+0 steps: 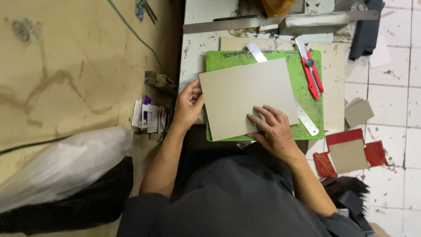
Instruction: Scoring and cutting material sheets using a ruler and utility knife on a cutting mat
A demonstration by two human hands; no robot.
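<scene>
On the green mat (307,83) lies the grey card (245,96), tilted, the left hand (187,105) pinching its left edge and the right hand (274,127) spread flat on its near corner; square it against the steel rule (302,115) before reaching for the red knife (312,72).

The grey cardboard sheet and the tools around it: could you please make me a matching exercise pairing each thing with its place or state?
Things:
1. grey cardboard sheet
2. red utility knife
3. steel ruler
4. green cutting mat

Places or states:
A. partly hidden under the sheet
B. held by both hands
C. lying beneath the sheet
D. lying untouched at the mat's right edge

Pairs: 1-B, 2-D, 3-A, 4-C
</scene>
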